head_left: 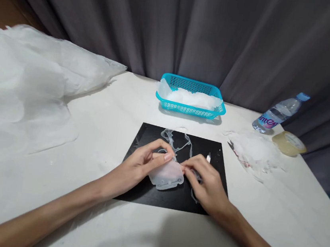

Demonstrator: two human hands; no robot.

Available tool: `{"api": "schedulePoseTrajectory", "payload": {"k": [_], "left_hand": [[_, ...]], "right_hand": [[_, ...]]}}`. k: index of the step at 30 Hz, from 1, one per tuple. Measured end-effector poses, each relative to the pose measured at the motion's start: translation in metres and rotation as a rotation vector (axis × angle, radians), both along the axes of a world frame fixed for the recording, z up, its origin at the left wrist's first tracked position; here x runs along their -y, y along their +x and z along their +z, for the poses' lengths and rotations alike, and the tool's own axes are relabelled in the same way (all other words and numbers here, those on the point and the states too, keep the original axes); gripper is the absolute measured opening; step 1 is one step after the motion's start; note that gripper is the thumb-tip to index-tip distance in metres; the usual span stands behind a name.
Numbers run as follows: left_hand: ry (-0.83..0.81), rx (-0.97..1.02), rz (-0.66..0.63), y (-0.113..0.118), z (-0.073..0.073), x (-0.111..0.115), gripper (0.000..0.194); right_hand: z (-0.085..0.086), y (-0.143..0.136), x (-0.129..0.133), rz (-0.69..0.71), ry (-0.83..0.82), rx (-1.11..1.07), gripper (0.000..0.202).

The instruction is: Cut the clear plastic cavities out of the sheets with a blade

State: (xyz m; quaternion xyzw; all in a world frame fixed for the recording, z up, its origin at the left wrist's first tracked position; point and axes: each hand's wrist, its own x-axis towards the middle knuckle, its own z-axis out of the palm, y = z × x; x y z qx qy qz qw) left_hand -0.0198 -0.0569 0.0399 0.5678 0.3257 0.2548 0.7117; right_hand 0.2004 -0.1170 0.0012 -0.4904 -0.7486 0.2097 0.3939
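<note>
My left hand (145,163) holds a small translucent moulded piece (167,176) between thumb and fingers, above a black mat (132,189). The piece looks thin and soft, with notched corners and small round marks along its lower edge. At its upper right edge, the fingers of my right hand (206,180) are pinched together; the exact spot they grip is partly hidden. Thin clear offcut strips (177,141) lie tangled on the mat beyond my hands. A white-tipped tool (208,157) pokes out behind my right hand, mostly covered.
A blue basket (190,110) with white translucent pieces stands at the back. A large heap of translucent sheets (32,79) spreads over the left. On the right are a water bottle (280,111), a yellowish tape roll (289,144) and a pile of clear scraps (257,153).
</note>
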Motion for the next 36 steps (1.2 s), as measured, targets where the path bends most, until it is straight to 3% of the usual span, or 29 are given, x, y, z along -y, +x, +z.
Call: {"api": "schedulePoseTrajectory", "payload": {"k": [4,8,10,12,14,17,19,21,24,26,32,36], "left_hand": [[-0.142,0.108,-0.051,0.002,0.006,0.004,0.019],[-0.175,0.161,-0.083,0.002,0.003,0.007,0.017],[-0.171,0.173,-0.092,0.002,0.002,0.008,0.017],[-0.17,0.179,-0.096,0.002,0.002,0.008,0.017],[-0.169,0.192,-0.1,0.003,0.001,0.009,0.016],[-0.164,0.236,-0.098,0.005,-0.002,0.01,0.013],[-0.156,0.253,-0.084,0.006,-0.005,0.01,0.013],[-0.138,0.241,-0.051,0.007,-0.009,0.01,0.014],[-0.106,0.193,-0.002,0.008,-0.013,0.011,0.016],[-0.122,0.178,0.004,0.008,-0.013,0.011,0.016],[-0.146,0.173,-0.033,0.004,-0.015,0.009,0.016],[-0.129,0.158,-0.031,0.0,-0.019,0.007,0.015]], "right_hand": [[0.021,0.014,-0.012,-0.274,0.069,-0.316,0.009],[0.036,0.067,-0.022,-0.672,0.403,-0.443,0.015],[0.039,0.108,-0.023,-0.88,0.54,-0.271,0.017],[0.038,0.145,-0.023,-1.046,0.488,0.053,0.028],[0.036,0.165,-0.022,-1.138,0.421,0.272,0.049],[0.032,0.143,-0.019,-1.014,0.463,0.364,0.064],[0.03,0.1,-0.013,-0.733,0.405,0.219,0.048],[0.027,0.053,-0.004,-0.459,0.225,0.061,0.031],[0.02,0.006,0.01,-0.089,0.118,0.043,0.011],[0.015,-0.003,0.015,-0.018,0.12,0.008,0.004],[0.017,0.011,0.012,-0.048,-0.023,-0.175,0.007],[0.018,0.014,0.011,-0.023,0.036,-0.189,0.013]]}}
